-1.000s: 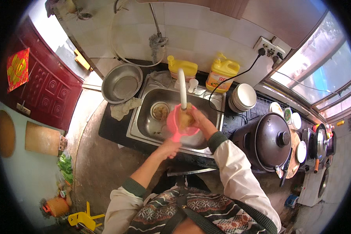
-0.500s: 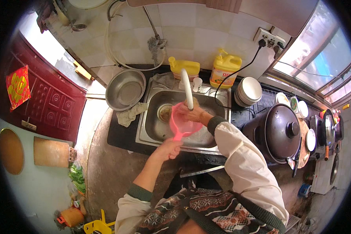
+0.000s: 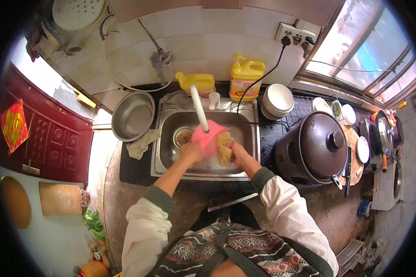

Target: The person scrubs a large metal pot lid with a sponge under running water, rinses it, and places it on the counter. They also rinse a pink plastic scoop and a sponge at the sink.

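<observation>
We are holding a pink scoop (image 3: 208, 137) over the steel sink (image 3: 249, 138), at about twelve o'clock from our chest. Our left hand (image 3: 191, 151) is closing its grip around the scoop's bowl, while our right hand (image 3: 232, 150) is gripping a tan scrubbing sponge (image 3: 223, 147) against its three o'clock side. To scrub well, we are better off keeping the scoop tilted over the basin, clear of the drain strainer (image 3: 183, 136) at ten o'clock.

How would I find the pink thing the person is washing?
Look at the steel sink in the dark counter, under the white tap. Over its basin the left hand holds a pink bowl. It is the only pink thing; the scrubber beside it is tan.
</observation>
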`<state>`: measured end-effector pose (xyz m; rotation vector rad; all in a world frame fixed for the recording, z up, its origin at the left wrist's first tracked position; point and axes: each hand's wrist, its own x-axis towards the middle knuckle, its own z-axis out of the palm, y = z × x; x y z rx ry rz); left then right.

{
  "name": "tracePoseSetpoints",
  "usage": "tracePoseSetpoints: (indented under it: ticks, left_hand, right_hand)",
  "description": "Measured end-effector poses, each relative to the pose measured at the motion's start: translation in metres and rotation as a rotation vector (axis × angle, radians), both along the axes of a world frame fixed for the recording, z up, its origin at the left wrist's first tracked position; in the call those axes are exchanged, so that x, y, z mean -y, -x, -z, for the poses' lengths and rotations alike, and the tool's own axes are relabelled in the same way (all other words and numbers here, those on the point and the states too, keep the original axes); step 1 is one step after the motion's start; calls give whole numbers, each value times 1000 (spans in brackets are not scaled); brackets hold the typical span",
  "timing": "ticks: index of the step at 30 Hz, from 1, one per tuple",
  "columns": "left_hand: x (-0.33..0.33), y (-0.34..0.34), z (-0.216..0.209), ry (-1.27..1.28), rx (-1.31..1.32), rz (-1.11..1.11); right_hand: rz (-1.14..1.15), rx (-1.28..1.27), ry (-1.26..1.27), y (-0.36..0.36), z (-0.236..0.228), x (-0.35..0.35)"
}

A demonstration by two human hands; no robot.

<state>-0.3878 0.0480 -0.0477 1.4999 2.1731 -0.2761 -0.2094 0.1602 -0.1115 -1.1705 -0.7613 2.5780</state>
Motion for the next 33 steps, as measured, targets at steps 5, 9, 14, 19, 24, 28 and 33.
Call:
tracePoseSetpoints:
  ticks: [5,9,14,19,24,28,33]
  left_hand:
    - [-53,-33,-26,-397,630,-800]
    - [-75,-10,28,-79,-364,399]
    - [-23,11,9,-282,103,12]
    - [59,33,-19,-259,-223,360]
    - [119,40,8,-282,-451,255]
    - [121,34,20,-355,-517,321]
    - [98,8,19,-438,-584,429]
  right_hand:
    - [186,54,103,-54,13,17]
    - [183,-50,161,-69,45,22]
    - [305,86,165,-74,45,21]
    - [301,330,-562,-21,54,28]
    - [41,309,-1056,67,-21,55]
    - [-319,478,-1592,99,-42,52]
    - [-488,181,-1855,82,-39,16]
